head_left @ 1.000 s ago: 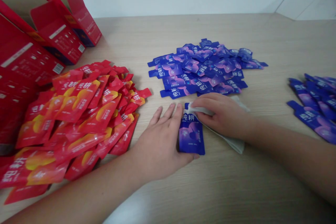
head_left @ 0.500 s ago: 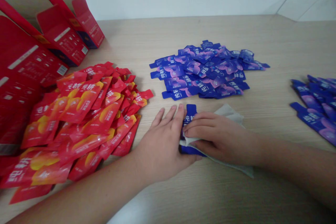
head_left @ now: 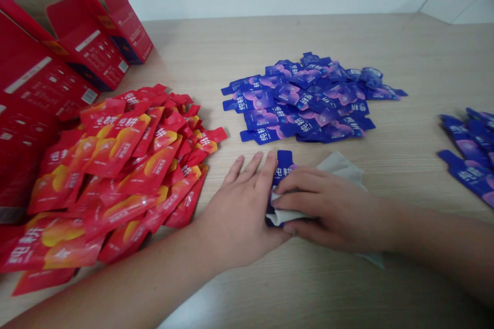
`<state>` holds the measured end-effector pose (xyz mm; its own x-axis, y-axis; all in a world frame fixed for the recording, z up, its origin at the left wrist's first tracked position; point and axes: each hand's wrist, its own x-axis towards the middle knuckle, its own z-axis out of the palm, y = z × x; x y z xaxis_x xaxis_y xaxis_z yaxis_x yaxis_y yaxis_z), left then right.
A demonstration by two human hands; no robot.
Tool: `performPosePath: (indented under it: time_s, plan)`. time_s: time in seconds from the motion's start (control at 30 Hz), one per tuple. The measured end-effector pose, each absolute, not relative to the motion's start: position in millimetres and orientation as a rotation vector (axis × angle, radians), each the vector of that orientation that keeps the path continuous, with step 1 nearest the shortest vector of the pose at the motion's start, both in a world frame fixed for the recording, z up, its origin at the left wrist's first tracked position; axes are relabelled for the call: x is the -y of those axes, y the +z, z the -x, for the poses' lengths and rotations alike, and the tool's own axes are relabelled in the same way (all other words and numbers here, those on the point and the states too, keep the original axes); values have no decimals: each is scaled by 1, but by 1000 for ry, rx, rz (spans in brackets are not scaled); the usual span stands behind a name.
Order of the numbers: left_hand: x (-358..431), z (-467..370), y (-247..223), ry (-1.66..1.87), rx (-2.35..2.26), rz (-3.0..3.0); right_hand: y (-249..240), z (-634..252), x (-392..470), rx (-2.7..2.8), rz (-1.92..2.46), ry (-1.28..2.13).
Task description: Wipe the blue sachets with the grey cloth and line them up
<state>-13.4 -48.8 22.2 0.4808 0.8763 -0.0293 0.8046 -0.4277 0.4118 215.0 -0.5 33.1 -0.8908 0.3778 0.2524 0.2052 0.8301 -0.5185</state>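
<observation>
A single blue sachet (head_left: 284,160) lies on the table between my two hands, its narrow neck pointing away from me. Flat along its left edge rests my left hand (head_left: 241,218), fingers stretched out and holding nothing. My right hand (head_left: 339,211) grips a pale cloth (head_left: 341,167) and presses it onto the sachet, with the fingers bent over the folds. The hands and cloth hide most of the sachet's lower part. Just beyond it spreads a pile of blue sachets (head_left: 309,100). Left of my left hand is a heap of red sachets (head_left: 123,162).
Red cardboard boxes stand at the left, among them a small one (head_left: 133,28) and a larger one (head_left: 27,77). More blue sachets (head_left: 469,164) lie at the right edge. A clear panel (head_left: 459,0) leans by the white wall at the back right.
My right hand has slid the cloth slightly toward me over the sachet, and more of its upper print shows. My left hand stays in place. The view has shifted a little.
</observation>
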Motion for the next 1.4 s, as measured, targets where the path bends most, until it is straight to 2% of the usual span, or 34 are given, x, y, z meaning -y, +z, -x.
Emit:
performPosePath:
  time_s: [0.3, 0.5, 0.7, 1.0, 1.13, 1.4]
  plan:
    - [49, 15, 23, 280, -1395, -2364, 38, -220, -4, 2623, 412, 743]
    - [49, 14, 25, 229, -1411, -2368, 34, -216, 2, 2683, 470, 597]
    - [49, 13, 24, 287, -1408, -2362, 26, -216, 3, 2500, 517, 539]
    - [49, 12, 26, 240, -1421, -2382, 36, -219, -2, 2732, 326, 131]
    - [49, 13, 25, 235, -1415, -2383, 40, -218, 1, 2757, 374, 227]
    - [48, 12, 28, 233, -1414, -2367, 43, -213, -5, 2721, 715, 676]
